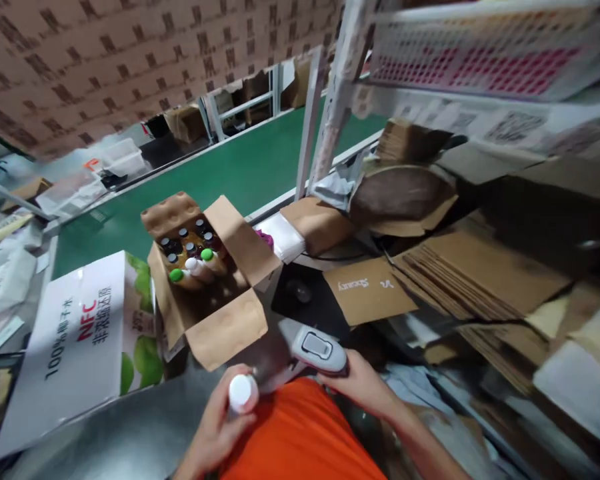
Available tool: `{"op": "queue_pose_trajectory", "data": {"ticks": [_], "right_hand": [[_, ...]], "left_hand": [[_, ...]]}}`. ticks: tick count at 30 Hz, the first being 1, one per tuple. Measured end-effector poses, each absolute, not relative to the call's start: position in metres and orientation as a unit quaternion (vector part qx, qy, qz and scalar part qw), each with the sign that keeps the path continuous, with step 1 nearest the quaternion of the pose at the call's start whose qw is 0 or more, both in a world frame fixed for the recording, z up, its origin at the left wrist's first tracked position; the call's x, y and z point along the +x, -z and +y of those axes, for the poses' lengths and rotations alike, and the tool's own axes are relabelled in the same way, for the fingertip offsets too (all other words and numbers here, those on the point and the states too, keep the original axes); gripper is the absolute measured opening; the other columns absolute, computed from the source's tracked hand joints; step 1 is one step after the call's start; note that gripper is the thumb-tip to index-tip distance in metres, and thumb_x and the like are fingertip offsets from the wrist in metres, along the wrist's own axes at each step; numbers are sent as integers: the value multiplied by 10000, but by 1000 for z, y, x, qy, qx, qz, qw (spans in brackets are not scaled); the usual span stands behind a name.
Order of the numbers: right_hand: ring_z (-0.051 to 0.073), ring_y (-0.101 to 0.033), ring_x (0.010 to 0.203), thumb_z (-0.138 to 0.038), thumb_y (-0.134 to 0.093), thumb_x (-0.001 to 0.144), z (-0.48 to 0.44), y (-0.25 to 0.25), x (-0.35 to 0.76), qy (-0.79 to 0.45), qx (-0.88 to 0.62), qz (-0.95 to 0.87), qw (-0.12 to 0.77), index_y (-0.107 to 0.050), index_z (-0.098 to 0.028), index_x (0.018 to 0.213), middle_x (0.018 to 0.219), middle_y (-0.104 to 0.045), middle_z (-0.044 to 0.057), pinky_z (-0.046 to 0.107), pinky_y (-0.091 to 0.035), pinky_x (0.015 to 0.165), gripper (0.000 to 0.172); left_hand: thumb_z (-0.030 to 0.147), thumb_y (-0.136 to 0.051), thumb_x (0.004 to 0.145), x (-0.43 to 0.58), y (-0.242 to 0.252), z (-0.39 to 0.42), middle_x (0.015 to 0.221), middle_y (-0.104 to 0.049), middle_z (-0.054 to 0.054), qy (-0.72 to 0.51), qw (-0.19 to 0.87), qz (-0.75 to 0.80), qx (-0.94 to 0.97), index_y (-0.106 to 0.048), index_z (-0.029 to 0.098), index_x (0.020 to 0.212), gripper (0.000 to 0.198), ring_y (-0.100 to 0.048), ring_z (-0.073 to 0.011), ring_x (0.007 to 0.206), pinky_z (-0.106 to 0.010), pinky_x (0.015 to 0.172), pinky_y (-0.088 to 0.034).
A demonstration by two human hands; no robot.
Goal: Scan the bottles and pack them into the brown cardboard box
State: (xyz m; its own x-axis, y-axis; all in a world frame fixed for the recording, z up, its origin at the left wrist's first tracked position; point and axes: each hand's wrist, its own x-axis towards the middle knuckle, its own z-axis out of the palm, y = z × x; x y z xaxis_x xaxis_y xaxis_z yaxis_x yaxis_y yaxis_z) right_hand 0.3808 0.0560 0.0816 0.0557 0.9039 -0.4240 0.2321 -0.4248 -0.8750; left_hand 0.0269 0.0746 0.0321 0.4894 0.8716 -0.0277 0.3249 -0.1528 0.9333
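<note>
Cardboard box (230,327): open with all four flaps spread, standing on the bench just ahead of the hands.
Box contents: a cluster of dark-capped bottles (185,243) upright at the far end. In front of them lie two green-capped ones (207,254) and a white-capped one (191,263), tilted on their sides. The near half of the box floor is bare.
Left hand (217,423): low in the view, close to the body, fingers wrapped tight round a bottle.
Bottle (243,392): held upright in the left hand with its white cap facing the camera. It is near the box's closest flap but clear of it, and the body below the cap is hidden by the fingers.
Right hand (367,387): closed around the handle of a scanner, thumb on top, forearm running off to the lower right.
Scanner (320,348): grey, with a lighter panel on its head. It points left toward the bottle and sits just beside it without touching.
Orange shirt (300,433): fills the bottom middle, between the two forearms.
White carton (75,340): left of the box and right up against it, with red "NFC" lettering, dark print and a green fruit picture on its side.
Green belt (240,167): runs across behind the box, edged in white.
Flat cardboard (480,273): a fanned stack of unfolded sheets on the right, with one printed brown flap (370,290) nearest the box.
Shelf frame (330,113): white uprights beyond the stack. Sheets of red stickers (480,60) lie on the top level, too blurred to read.
Bench (130,433): dull metal surface under the carton and box.
</note>
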Motion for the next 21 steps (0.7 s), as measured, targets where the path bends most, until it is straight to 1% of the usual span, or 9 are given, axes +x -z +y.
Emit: {"op": "queue_pose_trajectory", "data": {"ticks": [3, 5, 6, 9, 13, 15, 17, 19, 21], "right_hand": [[329, -741, 948, -351, -792, 662, 61, -101, 354, -575, -602, -483, 270, -827, -151, 1025, 1003, -823, 84, 359, -606, 814, 416], [303, -725, 931, -297, -773, 669, 68, -118, 332, -619, -536, -525, 233, -831, -159, 1011, 977, -815, 52, 316, -587, 807, 374], [277, -708, 900, -269, -754, 671, 73, -128, 321, -640, -497, -544, 219, -827, -164, 1001, 954, -805, 31, 287, -571, 785, 354], [193, -611, 777, -214, -689, 660, 85, -154, 289, -668, -412, -586, 202, -766, -168, 881, 834, -727, -19, 216, -494, 674, 239], [130, -441, 680, -240, -650, 697, 95, -178, 263, -662, -347, -637, 188, -623, -173, 745, 710, -561, -44, 204, -388, 586, 87], [126, -411, 680, -250, -658, 703, 98, -181, 258, -664, -336, -641, 188, -606, -174, 746, 711, -532, -47, 204, -369, 574, 102], [125, -407, 673, -230, -680, 666, 100, -180, 258, -667, -347, -631, 192, -599, -173, 738, 695, -519, -51, 197, -347, 551, 122], [117, -395, 654, -203, -683, 623, 101, -176, 262, -671, -361, -617, 199, -577, -172, 706, 667, -501, -56, 188, -310, 518, 138], [113, -385, 644, -209, -693, 619, 102, -172, 267, -675, -362, -608, 209, -566, -171, 678, 658, -499, -54, 186, -298, 505, 145]], "left_hand": [[450, -827, 803, -17, -78, 46, 1306, -668, -46, -466, 518, 468, 544, -624, 426, 1323, 558, -664, -361, 1281, -609, 1104, -597], [663, -764, 768, -27, -108, 38, 1117, -575, -7, -603, 477, 493, 408, -654, 490, 1211, 488, -650, -273, 1004, -543, 966, -654], [776, -689, 754, -29, -122, 37, 1034, -497, -1, -654, 444, 503, 349, -671, 515, 1154, 478, -573, -229, 868, -502, 890, -660], [913, -515, 683, -37, -152, 40, 890, -260, 3, -729, 340, 514, 298, -714, 553, 976, 506, -321, -183, 685, -421, 713, -595], [975, -578, 608, -59, -173, 46, 766, -138, 21, -749, 263, 477, 378, -742, 577, 885, 513, -233, -115, 503, -319, 491, -434], [934, -703, 631, -70, -178, 53, 656, -227, 57, -780, 295, 369, 410, -752, 518, 920, 509, -202, -51, 384, -272, 403, -365], [841, -789, 674, -78, -181, 65, 640, -490, 157, -785, 373, 200, 453, -723, 404, 1007, 553, -289, 28, 308, -212, 386, -392], [845, -779, 691, -83, -184, 81, 831, -720, 202, -737, 439, 47, 513, -656, 317, 1073, 663, -469, 71, 347, -146, 411, -424], [906, -730, 681, -83, -187, 99, 972, -793, 177, -685, 468, -6, 558, -619, 300, 1097, 743, -586, 59, 416, -135, 405, -428]]}}
